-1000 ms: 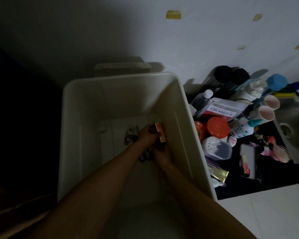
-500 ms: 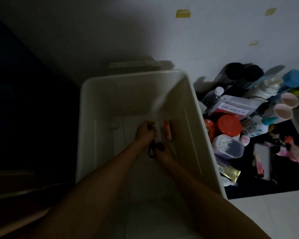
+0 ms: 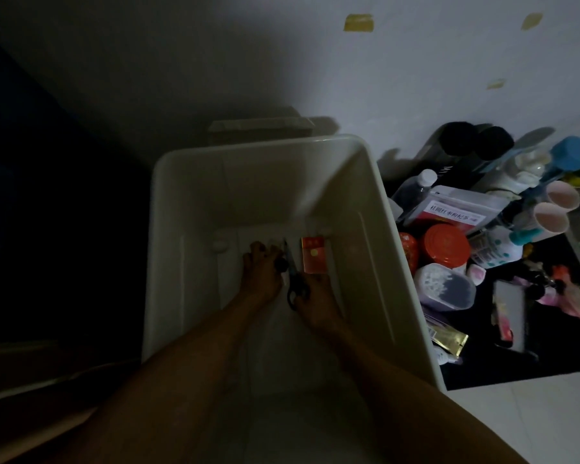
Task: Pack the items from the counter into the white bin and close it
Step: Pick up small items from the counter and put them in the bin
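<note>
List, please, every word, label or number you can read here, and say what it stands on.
"桂圆红枣枸杞茶", as far as it can be made out: white label on the pouch.
"M": pale lettering on the black tube; the rest is unreadable.
Gold characters on the red box inside the white bin: too blurred to read.

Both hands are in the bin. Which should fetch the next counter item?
Probably right. The right hand lies nearer the right wall of the white bin, and the counter items sit just beyond it; the left hand would have to cross over.
</note>
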The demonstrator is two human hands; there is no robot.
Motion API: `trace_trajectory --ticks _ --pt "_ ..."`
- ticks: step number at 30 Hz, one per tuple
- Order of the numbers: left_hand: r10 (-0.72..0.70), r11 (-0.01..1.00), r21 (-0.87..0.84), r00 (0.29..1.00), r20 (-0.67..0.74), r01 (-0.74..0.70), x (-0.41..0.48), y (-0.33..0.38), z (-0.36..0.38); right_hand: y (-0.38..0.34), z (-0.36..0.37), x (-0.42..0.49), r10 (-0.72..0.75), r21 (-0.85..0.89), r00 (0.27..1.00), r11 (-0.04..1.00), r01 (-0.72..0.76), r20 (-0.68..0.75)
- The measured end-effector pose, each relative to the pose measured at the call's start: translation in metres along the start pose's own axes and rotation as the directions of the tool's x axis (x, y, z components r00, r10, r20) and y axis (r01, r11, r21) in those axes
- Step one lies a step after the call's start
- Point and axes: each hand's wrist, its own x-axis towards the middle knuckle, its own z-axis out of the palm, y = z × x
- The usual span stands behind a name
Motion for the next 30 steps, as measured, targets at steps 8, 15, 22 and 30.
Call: trace_trajectory --ticks 8,15,22,30 --pt "-0.02 1.0 -0.002 1.0 -0.005 0.02 0.007 0.003 0.001 -0.005 0.001 0.011 -0.038 -0.545 0.992 0.833 0.097 0.119" --pt "-0.033 0.997 0.063 0.999 -0.017 0.034 0.009 0.0 0.003 -0.004 -0.006 0.006 0.068 -0.584 0.993 0.812 -0.001 0.093" --pt "-0.118 0.975 -0.201 0.988 -0.102 0.096 0.014 0.01 -0.006 -0.001 -0.006 0.001 0.1 -0.599 0.994 0.799 -0.053 0.045" --pt "-0.152 0.872 -0.487 0.971 -0.184 0.044 0.035 0.049 -0.018 0.011 0.007 0.001 0.115 -0.527 0.993 0.846 -0.087 0.02"
